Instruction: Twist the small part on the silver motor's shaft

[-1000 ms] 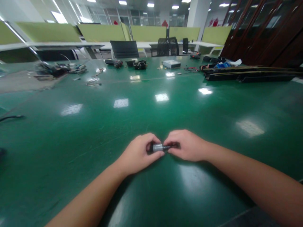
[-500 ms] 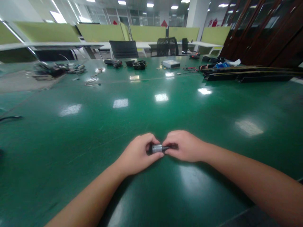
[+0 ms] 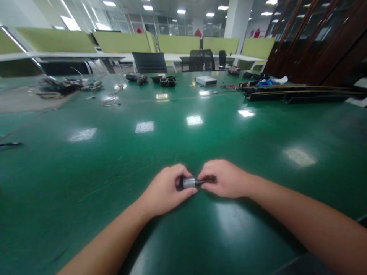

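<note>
My left hand (image 3: 168,190) is curled round a small silver-and-black cylinder (image 3: 189,183), thumb below and fingers above and behind. The cylinder lies on its side, with its black left end partly hidden in the palm. From its right end runs a thin dark ribbed piece (image 3: 198,183), pinched between the thumb and fingers of my right hand (image 3: 223,178). Whether this piece is a shaft or a cable I cannot tell. Both hands are low, at or just over the green tabletop (image 3: 160,152), with their fingertips close together.
Along the far side lie a coiled cable (image 3: 111,100), black parts (image 3: 168,81), a silver box (image 3: 205,80) and long black strips (image 3: 298,93). Electronic scraps (image 3: 69,86) sit at the far left, and a black cable end (image 3: 11,144) is at the left edge.
The right fingertips have shifted slightly right, away from the cylinder, so more of the dark ribbed piece shows. The left hand keeps its hold. The camera view has moved slightly.
</note>
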`<state>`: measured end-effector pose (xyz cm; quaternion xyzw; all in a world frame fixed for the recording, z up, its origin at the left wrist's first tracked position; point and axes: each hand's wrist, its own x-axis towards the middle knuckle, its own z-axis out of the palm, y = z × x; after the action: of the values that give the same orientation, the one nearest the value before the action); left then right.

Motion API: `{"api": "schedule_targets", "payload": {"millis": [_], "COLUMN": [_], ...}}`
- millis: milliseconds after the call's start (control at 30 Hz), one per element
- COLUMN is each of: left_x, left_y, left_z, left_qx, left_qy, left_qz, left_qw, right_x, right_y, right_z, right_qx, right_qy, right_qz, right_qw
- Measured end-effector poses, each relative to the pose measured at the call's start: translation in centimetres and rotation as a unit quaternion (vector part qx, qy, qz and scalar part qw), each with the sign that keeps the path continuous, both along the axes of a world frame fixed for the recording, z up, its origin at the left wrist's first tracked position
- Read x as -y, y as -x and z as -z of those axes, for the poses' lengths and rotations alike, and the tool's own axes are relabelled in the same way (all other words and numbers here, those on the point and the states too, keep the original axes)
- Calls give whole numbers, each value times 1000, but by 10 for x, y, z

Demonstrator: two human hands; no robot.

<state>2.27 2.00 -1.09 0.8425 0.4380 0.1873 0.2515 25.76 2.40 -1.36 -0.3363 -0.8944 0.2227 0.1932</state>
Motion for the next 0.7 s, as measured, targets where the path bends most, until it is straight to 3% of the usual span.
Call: {"api": "schedule_targets", "payload": {"millis": [700], "left_x": [-2], "left_y": [2], "left_z": [-1], "left_qx": [-8], "left_qy": [7], "left_qz": [5], "left_qw": [1000], "right_x": [-4], "right_y": [-7], "right_z": [-3], "right_qx": [5], "right_qy": [20], "right_qz": [13], "right_qw": [1000]}}
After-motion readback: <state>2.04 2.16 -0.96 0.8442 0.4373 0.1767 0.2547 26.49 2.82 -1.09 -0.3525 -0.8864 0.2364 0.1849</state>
